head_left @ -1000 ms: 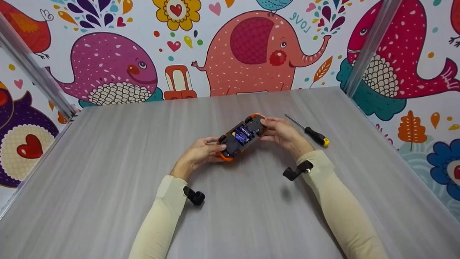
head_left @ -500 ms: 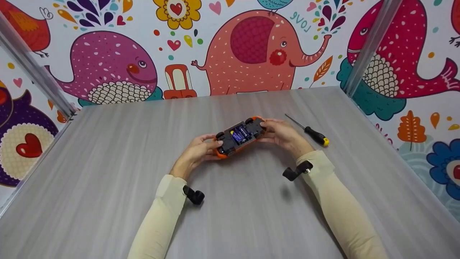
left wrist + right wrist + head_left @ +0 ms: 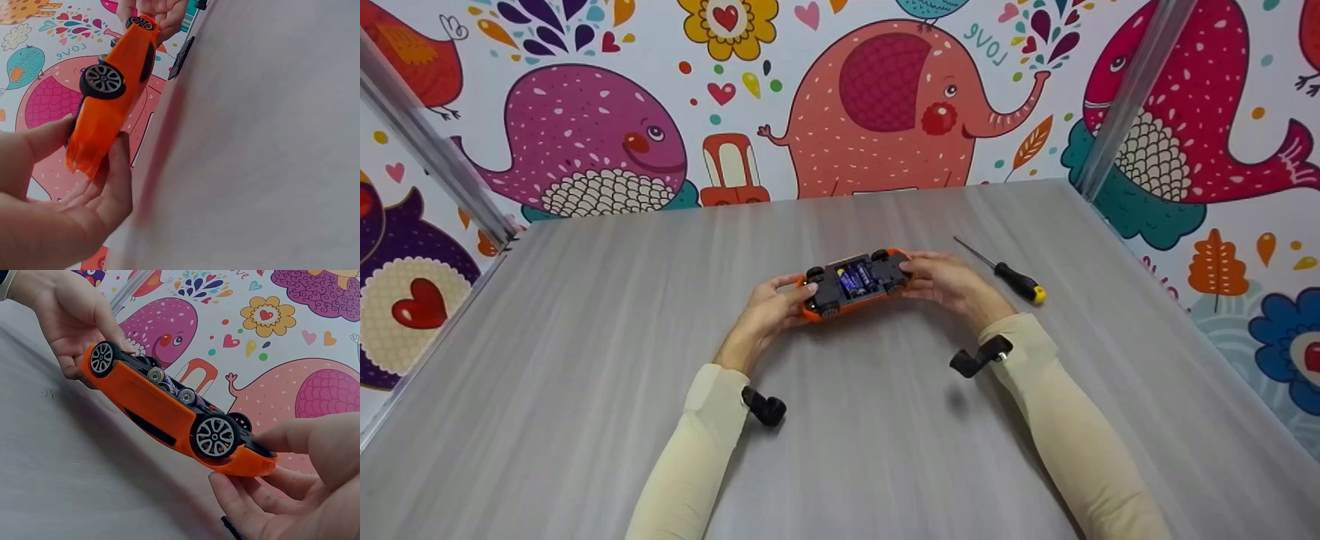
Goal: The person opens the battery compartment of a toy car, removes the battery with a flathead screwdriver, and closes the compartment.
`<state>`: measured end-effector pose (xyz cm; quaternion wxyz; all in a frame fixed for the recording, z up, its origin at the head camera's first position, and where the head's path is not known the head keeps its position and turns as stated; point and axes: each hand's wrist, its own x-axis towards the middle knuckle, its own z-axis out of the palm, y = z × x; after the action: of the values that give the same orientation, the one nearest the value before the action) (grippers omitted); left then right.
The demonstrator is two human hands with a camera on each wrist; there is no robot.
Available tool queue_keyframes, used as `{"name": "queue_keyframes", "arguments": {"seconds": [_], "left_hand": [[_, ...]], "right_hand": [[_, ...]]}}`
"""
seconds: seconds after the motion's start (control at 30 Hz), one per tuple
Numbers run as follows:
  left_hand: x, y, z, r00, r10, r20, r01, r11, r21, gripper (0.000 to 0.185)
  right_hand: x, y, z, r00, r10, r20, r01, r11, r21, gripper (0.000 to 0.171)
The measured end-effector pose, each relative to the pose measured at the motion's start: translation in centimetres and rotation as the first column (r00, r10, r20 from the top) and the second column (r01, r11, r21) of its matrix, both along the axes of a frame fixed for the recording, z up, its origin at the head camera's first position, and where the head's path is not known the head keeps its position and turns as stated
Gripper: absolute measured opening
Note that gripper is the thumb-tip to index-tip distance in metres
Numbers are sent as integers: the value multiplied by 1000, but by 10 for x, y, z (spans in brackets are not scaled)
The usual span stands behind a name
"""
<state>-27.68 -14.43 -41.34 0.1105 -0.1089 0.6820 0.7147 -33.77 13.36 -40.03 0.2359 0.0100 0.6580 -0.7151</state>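
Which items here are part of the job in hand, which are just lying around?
In hand:
- orange toy car, upside down, held at both ends by left hand and right hand
- batteries showing in its open underside

Lying about:
- screwdriver on the table, beside the right hand, untouched

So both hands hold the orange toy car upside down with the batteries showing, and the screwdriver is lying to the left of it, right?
Not quite. The screwdriver lies on the table to the right of the orange toy car, beyond the right hand, as the head view shows. The rest holds: the left hand and right hand hold the car upside down, batteries showing.
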Motion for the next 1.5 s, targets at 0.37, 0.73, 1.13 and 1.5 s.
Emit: {"name": "queue_keyframes", "arguments": {"seconds": [0.37,0.73,1.13,1.5], "left_hand": [[-1,0,0,1000,7,18,-7,1000,30,62],[0,-2,-1,1000,13,7,-13,1000,-1,53],[2,-7,-1,998,-31,48,31,999,-12,51],[2,-5,-2,998,-40,47,43,996,-73,53]], "right_hand": [[2,1,-1,999,41,14,-41,999,19,51],[1,0,-4,997,76,-2,-75,996,55,47],[2,2,-8,995,88,43,-91,993,80,43],[2,3,-10,995,85,46,-90,989,115,41]]}}
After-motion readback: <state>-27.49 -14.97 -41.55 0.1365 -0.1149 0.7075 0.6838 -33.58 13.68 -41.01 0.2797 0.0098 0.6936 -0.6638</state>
